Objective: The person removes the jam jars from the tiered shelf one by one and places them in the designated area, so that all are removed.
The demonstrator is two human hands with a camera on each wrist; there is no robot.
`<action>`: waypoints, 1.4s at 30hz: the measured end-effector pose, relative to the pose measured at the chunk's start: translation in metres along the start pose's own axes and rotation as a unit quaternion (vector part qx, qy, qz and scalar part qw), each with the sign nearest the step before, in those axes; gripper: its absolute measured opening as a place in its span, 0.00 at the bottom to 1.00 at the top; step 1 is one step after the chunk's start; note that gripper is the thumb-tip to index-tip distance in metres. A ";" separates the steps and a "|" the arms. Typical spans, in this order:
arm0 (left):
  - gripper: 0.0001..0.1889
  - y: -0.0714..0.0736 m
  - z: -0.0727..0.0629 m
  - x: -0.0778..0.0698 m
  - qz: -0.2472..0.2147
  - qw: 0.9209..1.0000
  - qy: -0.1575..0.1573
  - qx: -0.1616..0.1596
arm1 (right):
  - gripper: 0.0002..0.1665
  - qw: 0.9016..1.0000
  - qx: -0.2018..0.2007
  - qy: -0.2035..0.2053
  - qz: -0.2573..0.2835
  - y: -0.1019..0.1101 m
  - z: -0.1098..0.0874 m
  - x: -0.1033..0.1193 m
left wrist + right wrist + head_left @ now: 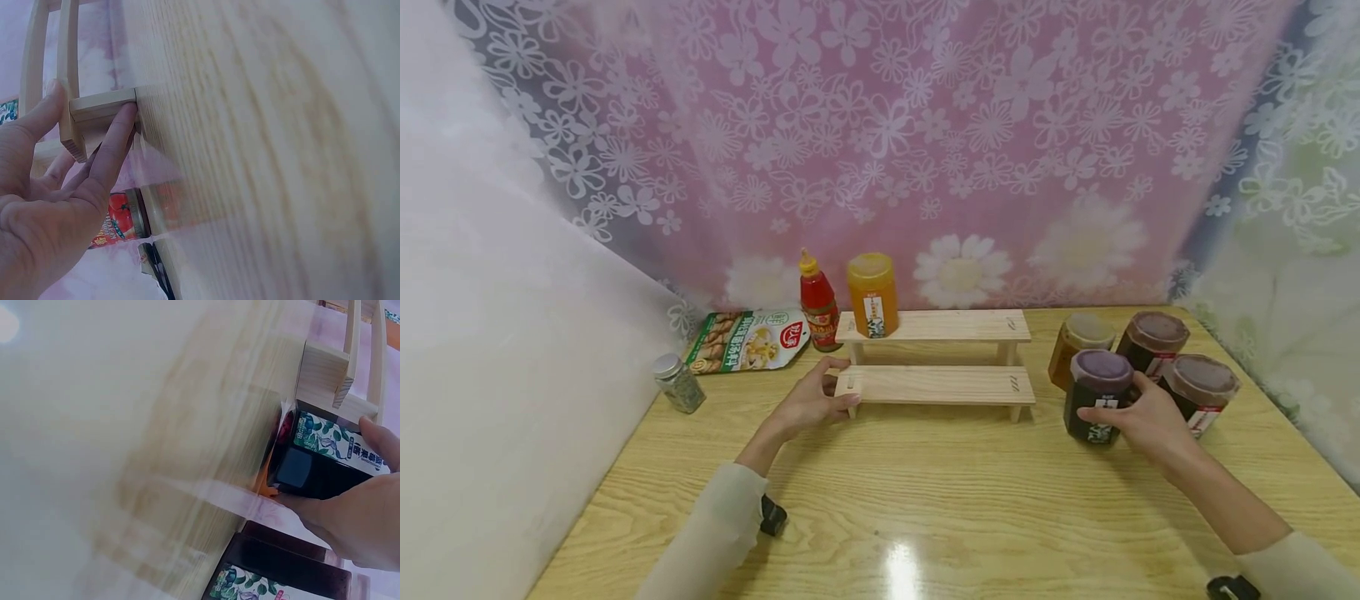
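Observation:
My left hand (808,404) grips the left end of a two-tier wooden rack (936,385) at its lower shelf. In the left wrist view, the thumb lies on the shelf board (70,119) and a fingertip reaches the leg below it. My right hand (1157,417) holds a dark jar with a purple lid (1101,371), upright, to the right of the rack. Thumb and fingers span its sides, and its white leaf-print label (325,434) shows in the right wrist view. A yellow-lidded amber jar (886,312) stands on the upper shelf's left end.
Beside the held jar stand an amber jar (1063,362) and two dark jars with brownish lids, one (1153,333) behind, one (1202,379) to the right. Left of the rack are a red sauce bottle (817,292), a food pouch (748,340) and a small glass shaker (679,385).

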State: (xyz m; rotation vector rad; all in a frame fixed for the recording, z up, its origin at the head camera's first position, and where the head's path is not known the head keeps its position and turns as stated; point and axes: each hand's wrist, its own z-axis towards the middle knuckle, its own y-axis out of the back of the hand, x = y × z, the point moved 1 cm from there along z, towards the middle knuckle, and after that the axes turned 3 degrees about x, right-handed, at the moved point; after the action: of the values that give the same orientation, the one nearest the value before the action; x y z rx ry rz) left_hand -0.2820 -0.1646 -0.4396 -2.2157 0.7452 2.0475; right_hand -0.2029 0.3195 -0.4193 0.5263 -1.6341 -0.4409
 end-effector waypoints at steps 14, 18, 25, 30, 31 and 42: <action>0.34 0.000 -0.001 -0.002 -0.001 1.000 0.002 0.004 | 0.61 0.998 0.011 0.033 0.046 0.001 0.001 -0.005; 0.34 0.001 -0.001 -0.002 0.003 1.000 0.002 0.000 | 0.60 0.997 0.020 0.039 0.058 0.001 0.002 -0.007; 0.33 0.000 0.000 -0.001 0.007 1.000 -0.001 -0.001 | 0.63 0.998 0.014 0.035 0.045 0.006 -0.001 -0.001; 0.33 0.001 -0.001 -0.003 0.009 1.000 -0.005 -0.001 | 0.59 0.999 0.002 0.043 0.029 0.014 -0.002 0.009; 0.33 0.001 -0.001 -0.003 0.010 1.000 -0.005 -0.001 | 0.57 0.998 0.000 0.049 0.032 0.015 -0.002 0.011; 0.33 0.000 0.000 -0.001 0.005 1.000 -0.001 -0.002 | 0.47 0.994 -0.004 0.077 0.076 0.025 -0.005 0.026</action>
State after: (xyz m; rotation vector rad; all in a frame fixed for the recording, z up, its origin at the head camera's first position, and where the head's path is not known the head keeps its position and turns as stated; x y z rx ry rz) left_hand -0.2819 -0.1645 -0.4390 -2.2161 0.7548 2.0565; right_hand -0.2030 0.3255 -0.3830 0.4162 -1.5120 -0.2862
